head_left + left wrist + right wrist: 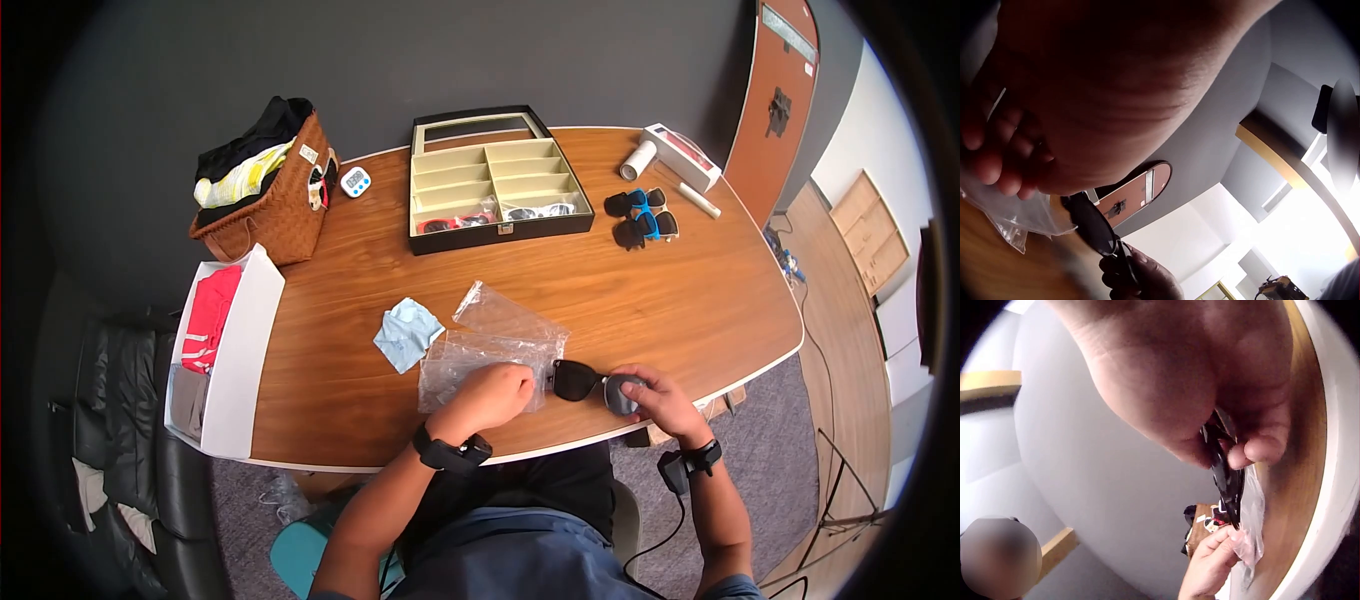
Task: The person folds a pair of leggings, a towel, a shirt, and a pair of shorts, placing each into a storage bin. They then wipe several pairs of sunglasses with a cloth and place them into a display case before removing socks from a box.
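My right hand (pixel 665 402) grips dark sunglasses (pixel 577 381) by one lens, low over the table's front. The other lens points toward my left hand (pixel 490 395). That hand has its fingers curled, pinching a clear plastic bag (pixel 1259 506), as the right wrist view shows. In the left wrist view, the bag (pixel 1029 215) hangs below the curled fingers, and the sunglasses (pixel 1094 228) reach across from the right hand (pixel 1147 278). Another clear bag (pixel 505 312) lies just beyond, beside a light blue cloth (pixel 408 333).
A black display case (pixel 500 238) stands open at the back, with glasses in its front compartments. Several sunglasses (pixel 645 218) lie to its right, near a white cylinder (pixel 638 160) and white box (pixel 690 165). Leftward are a timer (pixel 355 181), wicker basket (pixel 285 215) and white bin (pixel 240 370).
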The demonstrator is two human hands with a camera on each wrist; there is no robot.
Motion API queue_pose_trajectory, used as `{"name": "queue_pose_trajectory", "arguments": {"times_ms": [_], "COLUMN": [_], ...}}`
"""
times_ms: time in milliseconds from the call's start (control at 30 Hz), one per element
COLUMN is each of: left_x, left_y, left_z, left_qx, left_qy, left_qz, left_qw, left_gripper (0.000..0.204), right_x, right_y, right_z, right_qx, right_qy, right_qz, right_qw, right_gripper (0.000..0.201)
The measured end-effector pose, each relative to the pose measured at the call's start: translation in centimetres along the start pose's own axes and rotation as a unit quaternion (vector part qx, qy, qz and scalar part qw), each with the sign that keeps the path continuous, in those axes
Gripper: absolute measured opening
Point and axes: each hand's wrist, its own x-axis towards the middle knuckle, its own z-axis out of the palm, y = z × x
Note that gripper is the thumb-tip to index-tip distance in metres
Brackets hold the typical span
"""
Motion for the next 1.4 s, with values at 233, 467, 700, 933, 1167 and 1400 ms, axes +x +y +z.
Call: {"name": "queue_pose_trajectory", "arguments": {"times_ms": [233,467,700,933,1167,1400], "left_x": [-0.8,-1.5,-1.8,-2.2,-2.5,-2.5], "left_y": [0.4,1.1,2.0,1.3,1.9,2.5], "left_z": [-0.9,-1.7,-1.8,-2.1,-2.8,-3.0], "left_qx": [-0.036,-0.052,-0.055,-0.034,-0.021,-0.023], "left_qy": [0.001,0.031,0.024,0.050,0.019,0.026], "left_qz": [0.020,0.036,0.079,0.078,0.092,0.103], "left_qw": [0.999,0.998,0.995,0.995,0.995,0.994], "left_gripper": [0.022,0.019,0.017,0.016,0.016,0.015], "right_x": [0.3,0.6,0.3,0.1,0.7,1.9], "right_y": [-0.8,-1.4,-2.9,-3.7,-4.1,-4.3], "right_z": [0.0,0.5,1.5,2.3,3.5,6.8], "right_qx": [0.152,0.090,-0.009,-0.135,-0.117,-0.127], "right_qy": [0.003,-0.028,-0.032,-0.045,-0.036,-0.060], "right_qz": [0.040,0.051,0.048,-0.011,0.017,0.004], "right_qw": [0.988,0.994,0.998,0.990,0.992,0.990], "right_gripper": [0.029,0.027,0.032,0.036,0.035,0.034]}}
